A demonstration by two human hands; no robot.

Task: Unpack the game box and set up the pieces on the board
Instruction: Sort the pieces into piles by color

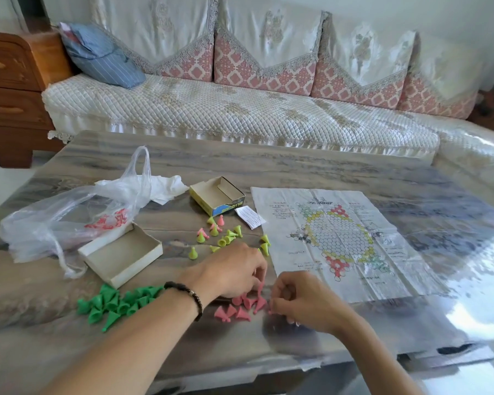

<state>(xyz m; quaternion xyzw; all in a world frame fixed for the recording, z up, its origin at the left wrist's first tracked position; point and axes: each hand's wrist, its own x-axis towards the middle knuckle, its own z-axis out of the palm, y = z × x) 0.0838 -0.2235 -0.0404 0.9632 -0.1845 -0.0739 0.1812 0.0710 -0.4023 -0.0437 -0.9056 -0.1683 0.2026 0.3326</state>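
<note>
Because the pink pieces (241,305) are small hollow plastic cones with a knob at the tip, they are likely very light and stiff, easy to tip or flick aside, and best taken by a pinch at the narrow stem above the flared base. They lie in a loose cluster on the table (297,166) just in front of the near left corner of the paper board (340,240), most of them toppled on their sides. The left hand (234,270) reaches over this cluster with its fingers curled down, and it appears to pinch one pink piece by the stem at its fingertips. The right hand (300,299) sits just beside it with fingers curled, and a bit of pink shows at its fingertips, so it seems to hold a piece too, though the grip itself is partly hidden. No piece stands on the board yet. The board is a thin creased sheet, likely to shift or lift if nudged, so pieces should be set straight down. To the left lies a heap of dark green pieces (113,305), and farther back a scatter of yellow-green pieces (226,238) mixed with a few pink ones. Beyond them are the open box tray (120,255), the box lid (217,199), a small paper slip (250,217) and a crumpled plastic bag (69,215).
</note>
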